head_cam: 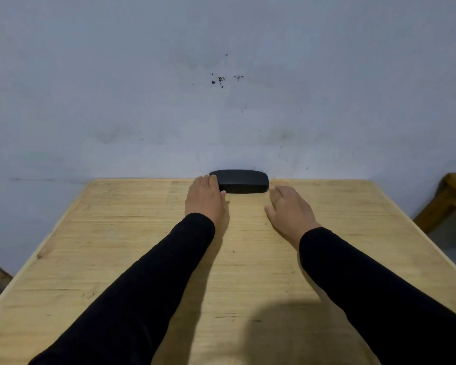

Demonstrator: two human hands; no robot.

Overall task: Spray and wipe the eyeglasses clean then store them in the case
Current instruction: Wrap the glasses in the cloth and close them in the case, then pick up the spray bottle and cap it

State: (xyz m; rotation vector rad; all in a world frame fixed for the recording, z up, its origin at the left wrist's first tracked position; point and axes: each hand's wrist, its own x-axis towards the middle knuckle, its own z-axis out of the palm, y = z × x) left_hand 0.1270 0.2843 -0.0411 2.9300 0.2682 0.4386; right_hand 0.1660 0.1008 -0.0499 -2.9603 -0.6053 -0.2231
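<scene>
A black eyeglass case [244,181] lies closed at the far edge of the wooden table [116,246], against the wall. My left hand [205,198] rests at the case's left end, with fingers and thumb touching it. My right hand [290,212] lies just right of the case with fingers apart, fingertips close to its right end, holding nothing. No eyeglasses, spray bottle or cloth are in view.
A pale blue-grey wall [221,101] rises directly behind the table. A wooden piece of furniture [448,201] stands off the table's right side. A shadow falls on the near part of the tabletop.
</scene>
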